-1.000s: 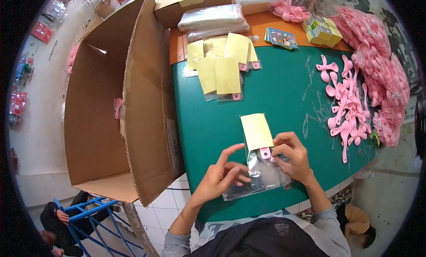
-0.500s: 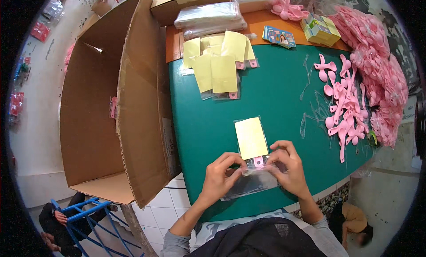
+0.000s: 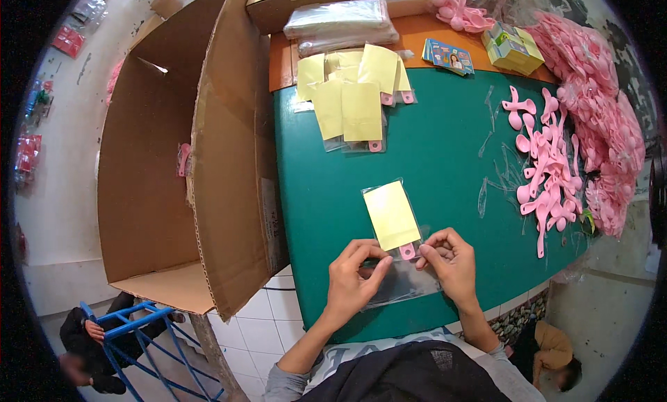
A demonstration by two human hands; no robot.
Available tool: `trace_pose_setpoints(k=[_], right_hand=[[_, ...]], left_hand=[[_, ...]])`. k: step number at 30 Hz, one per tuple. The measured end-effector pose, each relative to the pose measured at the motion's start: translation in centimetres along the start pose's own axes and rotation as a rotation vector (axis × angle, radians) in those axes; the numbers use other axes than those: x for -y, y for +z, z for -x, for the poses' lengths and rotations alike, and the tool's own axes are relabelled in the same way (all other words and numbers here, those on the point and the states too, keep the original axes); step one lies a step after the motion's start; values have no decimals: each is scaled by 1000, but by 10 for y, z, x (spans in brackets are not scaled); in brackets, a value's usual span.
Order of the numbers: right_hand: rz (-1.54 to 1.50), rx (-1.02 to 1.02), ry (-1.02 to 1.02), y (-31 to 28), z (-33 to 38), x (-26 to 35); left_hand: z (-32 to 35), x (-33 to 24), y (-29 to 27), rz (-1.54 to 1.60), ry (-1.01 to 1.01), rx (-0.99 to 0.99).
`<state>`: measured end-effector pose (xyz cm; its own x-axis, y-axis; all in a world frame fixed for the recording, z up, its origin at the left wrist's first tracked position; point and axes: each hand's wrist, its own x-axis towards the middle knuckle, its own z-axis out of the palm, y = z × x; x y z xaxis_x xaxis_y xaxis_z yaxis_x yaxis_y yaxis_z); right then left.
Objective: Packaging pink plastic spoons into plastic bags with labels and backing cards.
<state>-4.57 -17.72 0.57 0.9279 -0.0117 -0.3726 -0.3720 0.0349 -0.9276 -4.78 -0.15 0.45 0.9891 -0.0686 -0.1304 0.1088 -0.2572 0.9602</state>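
Note:
In front of me, a clear plastic bag [image 3: 417, 230] holds a yellow card [image 3: 391, 211] and a pink spoon, whose holed handle end [image 3: 407, 251] shows below the card. My left hand [image 3: 353, 275] is closed, thumb and forefinger meeting at the bag's lower left edge. At the lower right corner my right hand [image 3: 449, 264] pinches the same bag. The bag's clear open-looking flap [image 3: 403, 284] spreads toward me between the hands. Most of the spoon is hidden behind the card.
Filled bags with yellow cards [image 3: 340, 110] lie at the far left of the green table [image 3: 431, 152]. Loose pink spoons [image 3: 549, 173] are heaped at right beside large bags of spoons [image 3: 604, 124]. A tall cardboard box [image 3: 229, 159] stands left. Picture cards [image 3: 448, 56] lie at the back.
The bag has tilted slightly, its top now leaning left. My right hand has lowered its raised fingers and closed at the bag's corner. The whole view has shifted a little.

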Motion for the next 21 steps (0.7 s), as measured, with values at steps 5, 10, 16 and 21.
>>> trace_pose_setpoints(k=[5,10,16,21], right_hand=[[29,-43,-50,6,-1,1],[20,-54,-81,11,-2,0],[17,-45,-118,16,-2,1],[47,-15,-112,17,-3,1]], left_hand=[[1,8,1,116,-112,12],[2,5,7,367,-146,-108],[7,15,8,377,-121,-89],[6,12,6,227,-111,-70]])
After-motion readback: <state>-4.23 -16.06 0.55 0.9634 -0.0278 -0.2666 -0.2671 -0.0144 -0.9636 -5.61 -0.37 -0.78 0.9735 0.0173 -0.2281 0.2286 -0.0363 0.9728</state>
